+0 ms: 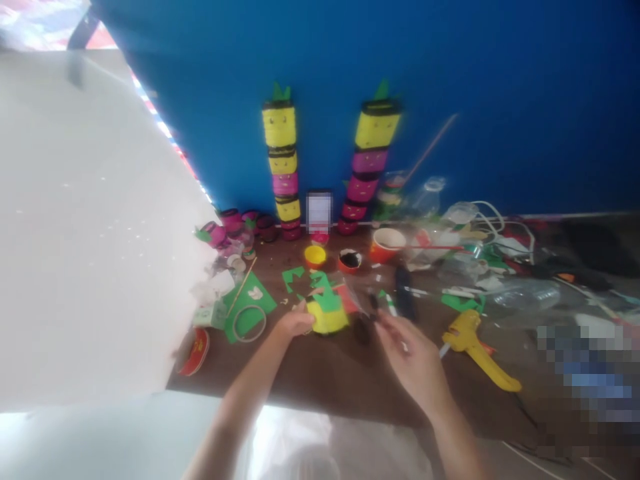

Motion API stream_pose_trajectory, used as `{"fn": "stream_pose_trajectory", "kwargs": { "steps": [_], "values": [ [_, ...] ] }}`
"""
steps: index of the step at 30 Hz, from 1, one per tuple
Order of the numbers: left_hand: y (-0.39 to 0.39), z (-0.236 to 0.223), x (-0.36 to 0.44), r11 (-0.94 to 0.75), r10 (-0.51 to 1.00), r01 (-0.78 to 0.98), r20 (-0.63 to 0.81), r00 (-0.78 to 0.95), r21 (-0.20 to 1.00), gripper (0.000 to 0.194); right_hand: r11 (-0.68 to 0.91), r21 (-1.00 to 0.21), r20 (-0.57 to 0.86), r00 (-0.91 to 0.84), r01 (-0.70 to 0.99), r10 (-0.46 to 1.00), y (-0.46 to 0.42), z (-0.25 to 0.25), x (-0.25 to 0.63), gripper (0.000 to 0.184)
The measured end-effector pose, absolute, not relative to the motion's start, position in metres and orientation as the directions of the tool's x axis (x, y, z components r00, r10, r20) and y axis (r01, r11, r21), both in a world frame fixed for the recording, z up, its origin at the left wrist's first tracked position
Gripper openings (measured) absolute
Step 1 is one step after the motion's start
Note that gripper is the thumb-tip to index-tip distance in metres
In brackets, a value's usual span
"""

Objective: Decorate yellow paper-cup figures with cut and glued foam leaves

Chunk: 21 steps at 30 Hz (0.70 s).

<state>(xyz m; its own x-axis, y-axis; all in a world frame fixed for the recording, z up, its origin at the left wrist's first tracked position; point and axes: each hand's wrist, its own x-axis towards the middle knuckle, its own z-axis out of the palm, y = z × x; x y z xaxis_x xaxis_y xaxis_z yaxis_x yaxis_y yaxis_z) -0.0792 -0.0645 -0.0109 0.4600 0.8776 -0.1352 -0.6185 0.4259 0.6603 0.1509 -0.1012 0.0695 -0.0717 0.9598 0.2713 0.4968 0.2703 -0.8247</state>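
My left hand [296, 321] is closed on the side of a small yellow cup [331, 324] with green paper leaves [326, 295] rising from its top. My right hand [407, 353] is to the right of the cup, apart from it, its thumb and fingers pinched together. At those fingertips is a slim dark thing [373, 307], too blurred to name. A white marker with a green end [391, 305] lies just beyond that hand. Between the two hands, some clear and red material [349, 299] is smeared by motion.
Two tall stacks of yellow and magenta painted cups [281, 127] stand against the blue wall. A yellow glue gun [475, 347] lies at the right, near piled plastic bottles [520, 295]. Green paper [267, 298] and a tape ring [249, 325] are left. Paint cups [315, 256] stand behind.
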Motion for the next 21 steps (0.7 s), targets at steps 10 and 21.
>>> {"fn": "stream_pose_trajectory", "kwargs": {
  "steps": [10, 21],
  "values": [
    [-0.069, 0.018, -0.077, 0.471, 0.853, -0.557, -0.193, 0.485, 0.683, 0.072, 0.299, -0.933, 0.297, -0.042, 0.2, 0.954, -0.095, 0.095, 0.117, 0.007],
    [-0.077, 0.082, -0.072, 0.415, 0.873, -0.407, -0.23, 0.43, 0.814, 0.056, 0.52, -0.706, 0.438, -0.28, 0.482, 0.854, -0.081, 0.108, 0.106, 0.006]
  ]
}}
